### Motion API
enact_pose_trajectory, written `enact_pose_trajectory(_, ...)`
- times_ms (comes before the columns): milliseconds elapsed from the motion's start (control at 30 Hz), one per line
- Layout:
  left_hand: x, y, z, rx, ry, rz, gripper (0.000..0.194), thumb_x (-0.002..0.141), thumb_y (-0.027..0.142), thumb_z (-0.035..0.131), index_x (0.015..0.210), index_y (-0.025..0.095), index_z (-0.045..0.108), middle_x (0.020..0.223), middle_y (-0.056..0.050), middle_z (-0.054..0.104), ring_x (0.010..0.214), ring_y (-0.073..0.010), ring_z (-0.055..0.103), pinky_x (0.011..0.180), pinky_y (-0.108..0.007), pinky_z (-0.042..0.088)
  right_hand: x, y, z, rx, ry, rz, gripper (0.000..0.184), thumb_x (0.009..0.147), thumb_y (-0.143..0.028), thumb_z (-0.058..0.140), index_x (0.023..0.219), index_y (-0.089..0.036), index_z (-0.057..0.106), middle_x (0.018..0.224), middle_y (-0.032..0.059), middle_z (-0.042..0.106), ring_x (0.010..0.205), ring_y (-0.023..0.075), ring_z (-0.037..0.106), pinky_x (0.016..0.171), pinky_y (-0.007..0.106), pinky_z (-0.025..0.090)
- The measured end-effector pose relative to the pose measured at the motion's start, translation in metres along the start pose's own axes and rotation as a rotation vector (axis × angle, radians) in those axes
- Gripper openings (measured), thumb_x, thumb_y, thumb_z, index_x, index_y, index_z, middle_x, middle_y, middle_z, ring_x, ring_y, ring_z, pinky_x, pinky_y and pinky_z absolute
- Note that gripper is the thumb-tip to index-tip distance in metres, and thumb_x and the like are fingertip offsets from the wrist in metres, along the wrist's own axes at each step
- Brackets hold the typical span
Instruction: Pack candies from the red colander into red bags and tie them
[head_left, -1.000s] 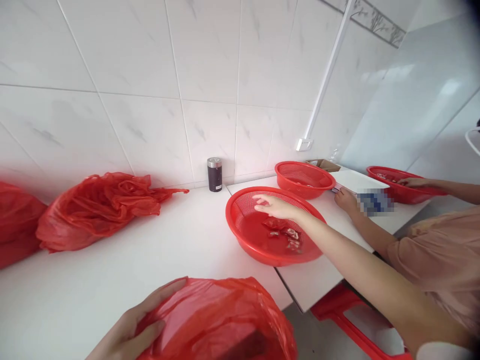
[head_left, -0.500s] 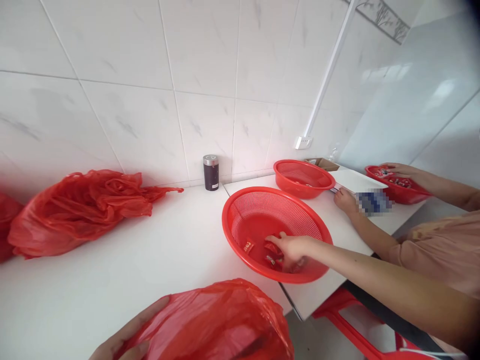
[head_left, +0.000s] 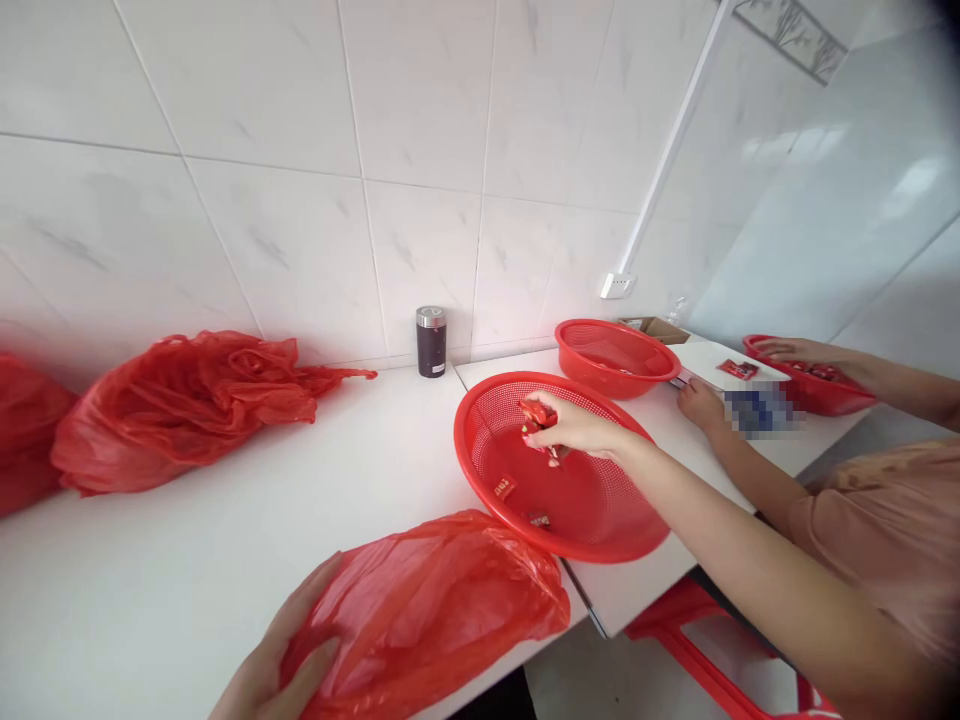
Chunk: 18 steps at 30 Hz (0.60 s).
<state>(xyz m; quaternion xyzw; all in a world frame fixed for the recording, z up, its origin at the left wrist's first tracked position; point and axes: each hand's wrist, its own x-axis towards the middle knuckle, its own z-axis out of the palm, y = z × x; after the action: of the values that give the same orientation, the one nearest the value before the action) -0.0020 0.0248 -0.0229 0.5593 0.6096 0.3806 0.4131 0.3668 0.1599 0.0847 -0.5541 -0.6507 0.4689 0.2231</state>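
My left hand (head_left: 289,640) grips the near side of a red plastic bag (head_left: 427,600), thumb on one side and fingers on the other. The bag lies at the table's front edge, its crumpled end against the colander. My right hand (head_left: 574,428) is raised inside the large red plastic colander (head_left: 466,445), closed on several small red wrapped packets (head_left: 535,410). Below it, one red packet (head_left: 504,488) lies by the colander's left wall and another small packet (head_left: 540,520) near the front.
Bulging red bags (head_left: 187,420) lie at the left. A dark tumbler (head_left: 431,345) stands by the wall. At right, a co-worker's hand (head_left: 701,403) rests near a second red basket (head_left: 619,380); the other hand (head_left: 802,350) is over a third basket (head_left: 847,400). A red stool (head_left: 675,625) stands below.
My right hand has lifted from the colander's bottom, bringing packets up. My left hand and the bag have shifted up and toward the colander. A red packet now shows on the white surface by the co-worker.
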Motion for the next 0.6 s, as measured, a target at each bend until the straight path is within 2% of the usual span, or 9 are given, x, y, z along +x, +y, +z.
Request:
enact_pose_trajectory(67,0.003,0.001,0.002,0.016,-0.028,-0.001,0.062,0.080,0.055,0.054,0.138,0.034,0.045,0.148,0.002,0.041,0.135,-0.0304,0.037,0.114,-0.048,0.023,-0.011,-0.025,0.025,0.151,-0.077,-0.148,0.055,0.079,-0.023,0.067,0.125,-0.028,0.037,0.085,-0.0013,0.056,0.058,0.0108,0.058,0.055,0.025,0.052)
enact_pose_trajectory(133,0.008,0.005,0.005,0.011,-0.106,-0.024,0.066,0.082,0.051,0.054,0.144,0.035,0.035,0.153,-0.001,0.032,0.128,-0.0319,0.047,0.111,-0.050,0.029,-0.018,-0.040,0.064,0.129,-0.222,-0.224,0.056,0.079,-0.027,0.068,0.126,-0.030,0.039,0.091,-0.0007,0.057,0.062,0.0112,0.060,0.057,0.025,0.052)
enact_pose_trajectory(200,0.012,0.008,0.008,-0.004,-0.152,-0.006,0.068,0.085,0.045,0.053,0.147,0.034,0.028,0.155,-0.005,0.028,0.125,-0.0319,0.050,0.109,-0.052,0.032,-0.019,-0.041,0.109,-0.041,-0.321,-0.297,0.056,0.077,-0.028,0.070,0.126,-0.031,0.044,0.100,0.0011,0.056,0.070,0.0127,0.061,0.062,0.026,0.052)
enact_pose_trajectory(267,0.016,0.010,0.011,0.004,-0.127,0.052,0.067,0.086,0.040,0.052,0.147,0.034,0.026,0.155,-0.005,0.029,0.133,-0.0324,0.040,0.110,-0.053,0.030,-0.016,-0.033,0.146,-0.321,-0.314,-0.353,0.056,0.074,-0.019,0.071,0.125,-0.032,0.051,0.118,0.0049,0.051,0.089,0.0183,0.060,0.074,0.030,0.051)
enact_pose_trajectory(333,0.019,0.008,0.013,0.061,-0.071,0.115,0.067,0.086,0.035,0.051,0.147,0.034,0.025,0.155,-0.004,0.026,0.140,-0.0313,0.027,0.112,-0.054,0.024,-0.012,-0.026,0.164,-0.513,-0.317,-0.398,0.059,0.074,-0.010,0.067,0.126,-0.034,0.053,0.138,0.0065,0.038,0.116,0.0258,0.049,0.089,0.036,0.046)
enact_pose_trajectory(400,0.020,0.005,0.011,0.153,-0.040,0.159,0.066,0.088,0.032,0.048,0.148,0.035,0.021,0.157,-0.002,0.021,0.143,-0.0287,0.019,0.114,-0.053,0.020,-0.010,-0.025,0.160,-0.521,-0.348,-0.444,0.061,0.076,-0.013,0.068,0.129,-0.037,0.051,0.147,0.0041,0.028,0.130,0.0279,0.036,0.098,0.038,0.041)
enact_pose_trajectory(467,0.019,0.001,0.008,0.234,-0.024,0.199,0.064,0.090,0.031,0.044,0.148,0.035,0.019,0.158,-0.002,0.017,0.144,-0.0264,0.016,0.115,-0.051,0.019,-0.009,-0.029,0.136,-0.387,-0.298,-0.480,0.052,0.080,-0.024,0.068,0.128,-0.036,0.052,0.142,0.0039,0.038,0.126,0.0246,0.042,0.095,0.036,0.043)
enact_pose_trajectory(533,0.016,-0.002,0.005,0.281,-0.002,0.225,0.062,0.091,0.033,0.041,0.148,0.037,0.018,0.158,-0.001,0.017,0.144,-0.0256,0.016,0.115,-0.050,0.020,-0.006,-0.029,0.104,-0.247,-0.108,-0.461,0.035,0.089,-0.029,0.058,0.123,-0.030,0.056,0.124,0.0050,0.055,0.107,0.0195,0.056,0.085,0.032,0.049)
enact_pose_trajectory(600,0.013,-0.004,0.002,0.288,0.034,0.226,0.061,0.091,0.037,0.042,0.147,0.038,0.019,0.156,-0.003,0.021,0.143,-0.0263,0.020,0.114,-0.051,0.022,-0.001,-0.023,0.072,-0.243,0.087,-0.364,0.031,0.092,-0.026,0.049,0.122,-0.026,0.056,0.115,0.0061,0.059,0.095,0.0176,0.060,0.077,0.031,0.052)
